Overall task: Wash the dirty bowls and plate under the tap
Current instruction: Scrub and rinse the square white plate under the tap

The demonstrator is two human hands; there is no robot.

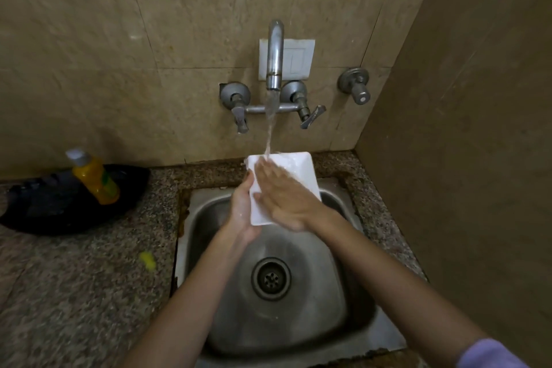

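- The white square plate (298,172) is held tilted over the steel sink (346,323), at 12 o'clock from the round drain (271,278), under running water from the chrome wall tap (275,54).
- The left hand (242,213) grips its left edge, fingers curled round it.
- The right hand (283,199) lies flat on its face, fingers straight.
- At 9 o'clock from the plate, a yellow plastic bottle (95,181) stands in a black dish (53,209); its label is too blurred to read.
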